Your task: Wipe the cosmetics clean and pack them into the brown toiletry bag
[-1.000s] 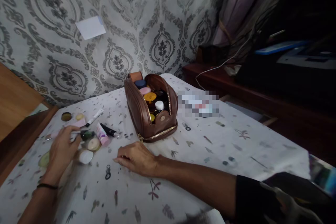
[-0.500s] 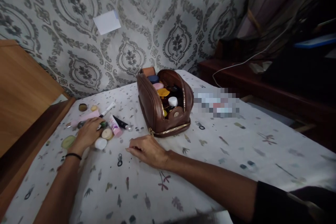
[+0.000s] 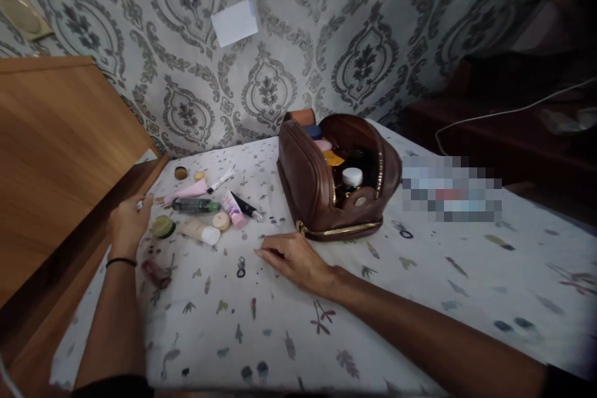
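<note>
My left hand (image 3: 128, 224), a dark band on its wrist, is closed in a pinch at the left end of a group of cosmetics; a small shiny piece shows at its fingertips, too small to name. Beside it lie a pink tube (image 3: 189, 190), a dark green bottle (image 3: 192, 204), a green round jar (image 3: 163, 227) and a beige tube with a white cap (image 3: 200, 231). My right hand (image 3: 296, 261) rests on the cloth with curled fingers, in front of an open brown bag (image 3: 305, 171) that holds a white-lidded jar (image 3: 352, 176) and other containers.
A white patterned cloth (image 3: 289, 323) covers the surface. Wooden board (image 3: 60, 155) stands at the left, and the patterned wall (image 3: 280, 31) rises behind. A reddish-brown item (image 3: 157, 274) lies near my left wrist. A blurred-out patch (image 3: 450, 189) is right of the bag.
My left hand has moved left off the cosmetics, uncovering the green bottle and beige tube. The view has turned left, so the bag appears farther right. My right hand still rests before it.
</note>
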`<state>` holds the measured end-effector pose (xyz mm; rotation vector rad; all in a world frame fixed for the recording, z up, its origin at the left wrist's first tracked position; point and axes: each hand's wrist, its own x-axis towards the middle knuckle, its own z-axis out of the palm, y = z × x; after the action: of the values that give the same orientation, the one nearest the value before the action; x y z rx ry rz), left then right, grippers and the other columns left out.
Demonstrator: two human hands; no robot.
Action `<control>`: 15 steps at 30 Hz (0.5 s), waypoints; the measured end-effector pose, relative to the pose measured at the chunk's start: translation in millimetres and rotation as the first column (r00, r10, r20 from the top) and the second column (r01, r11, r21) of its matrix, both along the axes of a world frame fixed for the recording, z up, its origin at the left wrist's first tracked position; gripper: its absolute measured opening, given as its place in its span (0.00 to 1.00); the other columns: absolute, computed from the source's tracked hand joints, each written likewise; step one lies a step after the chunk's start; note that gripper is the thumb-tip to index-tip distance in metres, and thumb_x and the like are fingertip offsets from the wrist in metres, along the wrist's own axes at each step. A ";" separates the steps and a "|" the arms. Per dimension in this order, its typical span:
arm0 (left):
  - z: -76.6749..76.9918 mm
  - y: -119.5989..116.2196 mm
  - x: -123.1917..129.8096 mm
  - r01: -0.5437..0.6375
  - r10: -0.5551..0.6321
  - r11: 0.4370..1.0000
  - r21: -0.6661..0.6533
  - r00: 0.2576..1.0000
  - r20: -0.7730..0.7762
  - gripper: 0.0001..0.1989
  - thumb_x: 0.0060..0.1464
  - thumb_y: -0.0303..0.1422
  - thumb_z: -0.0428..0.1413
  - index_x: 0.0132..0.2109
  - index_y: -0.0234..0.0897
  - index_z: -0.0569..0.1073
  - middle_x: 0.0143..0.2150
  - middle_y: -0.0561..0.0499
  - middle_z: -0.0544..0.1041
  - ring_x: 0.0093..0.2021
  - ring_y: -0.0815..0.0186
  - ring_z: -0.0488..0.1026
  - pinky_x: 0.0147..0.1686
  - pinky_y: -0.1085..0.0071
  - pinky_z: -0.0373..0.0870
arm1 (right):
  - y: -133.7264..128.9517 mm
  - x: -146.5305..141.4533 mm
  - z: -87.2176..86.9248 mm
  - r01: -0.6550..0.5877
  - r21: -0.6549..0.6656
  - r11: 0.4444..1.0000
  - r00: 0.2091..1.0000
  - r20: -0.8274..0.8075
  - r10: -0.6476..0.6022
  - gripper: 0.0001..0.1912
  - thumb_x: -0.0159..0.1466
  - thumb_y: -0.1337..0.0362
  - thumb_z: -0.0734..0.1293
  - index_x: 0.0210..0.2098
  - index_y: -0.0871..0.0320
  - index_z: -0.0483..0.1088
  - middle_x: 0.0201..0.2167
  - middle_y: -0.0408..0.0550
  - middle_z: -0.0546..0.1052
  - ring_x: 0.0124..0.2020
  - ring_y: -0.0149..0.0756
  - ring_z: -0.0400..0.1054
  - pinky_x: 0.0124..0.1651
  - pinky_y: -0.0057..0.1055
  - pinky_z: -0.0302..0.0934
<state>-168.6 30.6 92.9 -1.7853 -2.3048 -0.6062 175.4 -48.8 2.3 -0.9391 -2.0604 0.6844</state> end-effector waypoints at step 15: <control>-25.1 7.6 -31.0 0.264 -0.245 0.954 -0.140 0.959 0.142 0.18 0.43 0.50 0.64 0.28 0.38 0.77 0.23 0.51 0.77 0.24 0.58 0.74 0.24 0.67 0.65 | -0.9 -0.8 0.2 0.026 0.001 1.000 0.999 0.028 -0.026 0.17 0.68 0.63 0.66 0.23 0.59 0.67 0.19 0.39 0.67 0.22 0.26 0.56 0.27 0.24 0.48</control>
<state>-199.6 38.2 67.8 -2.2023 -2.2736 -0.6023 174.6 -49.7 2.5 -0.9788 -2.0691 0.6601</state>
